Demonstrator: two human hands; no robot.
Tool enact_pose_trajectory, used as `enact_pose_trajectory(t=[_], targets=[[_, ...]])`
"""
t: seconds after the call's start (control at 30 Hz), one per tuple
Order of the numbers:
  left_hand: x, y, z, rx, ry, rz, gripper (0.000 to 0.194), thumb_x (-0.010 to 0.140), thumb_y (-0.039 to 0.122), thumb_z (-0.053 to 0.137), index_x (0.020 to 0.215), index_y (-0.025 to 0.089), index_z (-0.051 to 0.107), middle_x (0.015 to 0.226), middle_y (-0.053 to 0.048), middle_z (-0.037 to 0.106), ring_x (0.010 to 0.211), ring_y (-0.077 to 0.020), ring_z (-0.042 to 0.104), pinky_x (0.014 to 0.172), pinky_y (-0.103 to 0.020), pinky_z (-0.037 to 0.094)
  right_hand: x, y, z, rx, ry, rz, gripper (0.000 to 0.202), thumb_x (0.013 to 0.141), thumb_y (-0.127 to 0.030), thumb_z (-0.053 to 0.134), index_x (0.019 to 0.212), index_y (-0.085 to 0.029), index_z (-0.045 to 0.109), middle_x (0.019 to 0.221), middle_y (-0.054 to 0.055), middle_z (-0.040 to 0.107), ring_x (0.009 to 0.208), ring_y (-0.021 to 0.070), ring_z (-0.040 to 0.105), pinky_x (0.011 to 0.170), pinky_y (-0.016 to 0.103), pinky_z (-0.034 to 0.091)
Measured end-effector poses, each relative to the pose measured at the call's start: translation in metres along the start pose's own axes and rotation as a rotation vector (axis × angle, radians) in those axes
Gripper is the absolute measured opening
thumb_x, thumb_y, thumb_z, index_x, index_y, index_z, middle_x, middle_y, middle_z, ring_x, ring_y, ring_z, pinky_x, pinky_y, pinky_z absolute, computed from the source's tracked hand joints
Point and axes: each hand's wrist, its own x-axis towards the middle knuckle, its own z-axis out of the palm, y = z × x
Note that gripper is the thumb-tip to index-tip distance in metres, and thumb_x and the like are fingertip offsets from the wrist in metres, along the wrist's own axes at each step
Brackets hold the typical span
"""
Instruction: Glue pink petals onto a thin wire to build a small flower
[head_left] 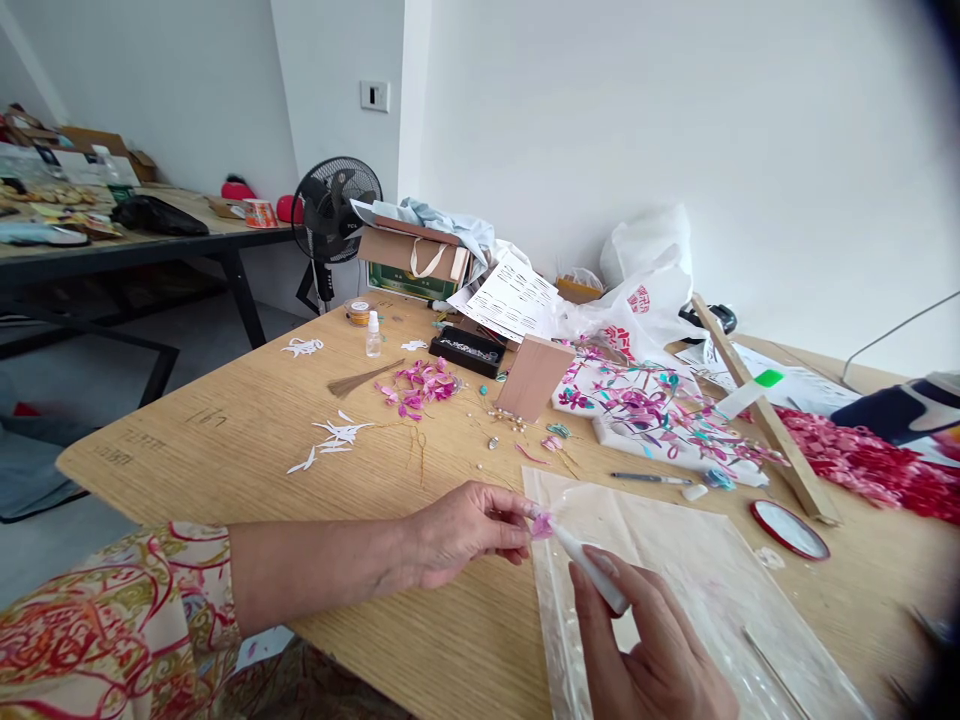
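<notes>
Between the fingertips of my left hand (469, 532) is a small pink-purple petal (542, 526). My right hand (651, 640) grips a white glue tube (594, 576), its narrow tip pointing at the petal and touching or very close to it. Both hands are over the near edge of a translucent plastic sheet (675, 540). Beyond my left hand lie white paper-like strips (337, 434), thin gold wire pieces (417, 450) and a pile of pink petals (424, 384).
Pink and teal flower sprays (652, 405) rest on white foam at the back right. Nearby are a wooden bar (757, 420), a round red-rimmed lid (790, 530), a pen (651, 478), an upright wooden block (534, 376), a black box (468, 348) and a small bottle (373, 336).
</notes>
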Motion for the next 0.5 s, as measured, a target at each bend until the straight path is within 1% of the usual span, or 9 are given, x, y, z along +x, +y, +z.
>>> enact_pose_trajectory(t=[0.23,0.37,0.5], targets=[[-0.0017,0.0033,0.0032,0.015,-0.001,-0.010,0.021,0.059,0.028,0.068,0.074,0.013,0.065,0.058,0.003,0.046,0.057,-0.0061,0.042,0.061,-0.022,0.033,0.0020,0.0036,-0.0020,-0.027,-0.011,-0.009,0.011,0.077,-0.023,0.052,0.085,-0.016,0.055,0.066,0.002,0.059,0.058,0.0110,0.059,0.052,0.020,0.044],[-0.0011,0.0019,0.0027,0.018,-0.014,0.004,0.021,0.060,0.028,0.067,0.074,0.013,0.065,0.059,0.003,0.047,0.057,-0.0060,0.042,0.061,-0.022,0.033,0.0021,0.0017,-0.0033,-0.031,-0.024,0.002,0.011,0.078,-0.024,0.051,0.084,-0.017,0.055,0.065,0.001,0.059,0.057,0.0111,0.059,0.051,0.020,0.044],[0.0001,0.0000,0.0012,0.011,-0.001,-0.003,0.023,0.059,0.027,0.068,0.076,0.013,0.065,0.060,0.002,0.048,0.058,-0.0063,0.043,0.062,-0.022,0.034,0.0023,-0.0002,-0.0047,-0.041,-0.005,0.012,0.010,0.079,-0.025,0.049,0.084,-0.017,0.055,0.065,0.001,0.059,0.055,0.0105,0.058,0.050,0.020,0.043]])
